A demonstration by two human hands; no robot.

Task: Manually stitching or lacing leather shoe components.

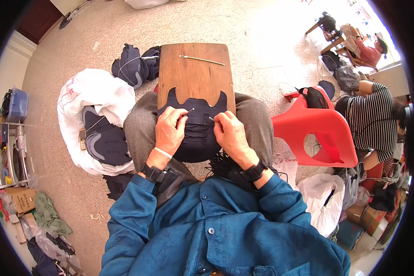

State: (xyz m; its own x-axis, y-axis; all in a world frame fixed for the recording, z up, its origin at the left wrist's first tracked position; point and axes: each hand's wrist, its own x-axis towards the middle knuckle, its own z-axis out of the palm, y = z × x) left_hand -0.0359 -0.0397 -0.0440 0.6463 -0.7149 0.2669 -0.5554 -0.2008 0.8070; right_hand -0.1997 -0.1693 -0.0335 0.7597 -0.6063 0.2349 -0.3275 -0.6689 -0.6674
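Observation:
A black shoe upper [198, 146] lies across my lap and the near end of a wooden board [193, 76], its pointed heel flaps toward the far side. Black shoelace [197, 132] crosses its middle in several rows. My left hand [171, 129] is closed at the left side of the upper, pinching a thin dark lace end with a small shiny tip. On the right side, my right hand [232, 133] pinches another lace end with a pale tip, beside the dark tongue. Farther up the board rests a long thin metal hook-like needle [201, 60], touched by neither hand.
To the left, a white sack [73, 99] holds tied dark shoe uppers [106, 142]; another tied bundle [131, 69] sits beside the board. On the right stand a red plastic chair [308, 131] and a white bag [323, 198]. A person in a striped top [372, 115] sits beyond.

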